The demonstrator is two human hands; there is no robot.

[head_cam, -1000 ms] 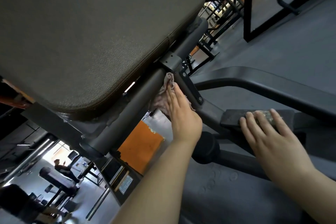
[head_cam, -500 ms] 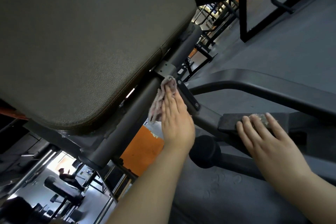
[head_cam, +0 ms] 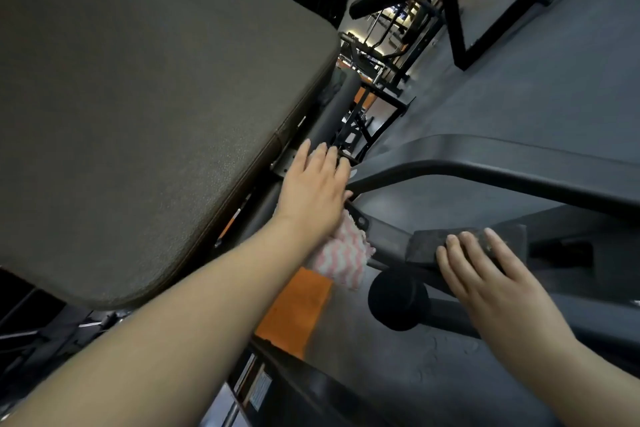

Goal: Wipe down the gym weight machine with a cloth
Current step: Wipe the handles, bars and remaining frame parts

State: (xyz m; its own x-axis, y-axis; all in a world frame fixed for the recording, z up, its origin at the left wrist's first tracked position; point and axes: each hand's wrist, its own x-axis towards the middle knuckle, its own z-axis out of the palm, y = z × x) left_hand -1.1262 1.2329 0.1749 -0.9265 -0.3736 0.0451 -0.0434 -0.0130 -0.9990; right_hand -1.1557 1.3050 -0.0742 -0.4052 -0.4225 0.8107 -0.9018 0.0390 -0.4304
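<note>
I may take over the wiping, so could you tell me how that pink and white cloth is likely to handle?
Probably floppy: the cloth sags in folds below the left hand pressing it to the frame. Likely light, since straight fingers alone keep it up. Its woven texture suggests it won't be slippery.

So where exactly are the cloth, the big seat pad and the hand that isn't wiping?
cloth (head_cam: 341, 255): head view, on the pink-and-white part showing below the left hand.
seat pad (head_cam: 138, 107): head view, middle of its textured top.
right hand (head_cam: 491, 274): head view, back of the hand, resting on a dark block.
</note>
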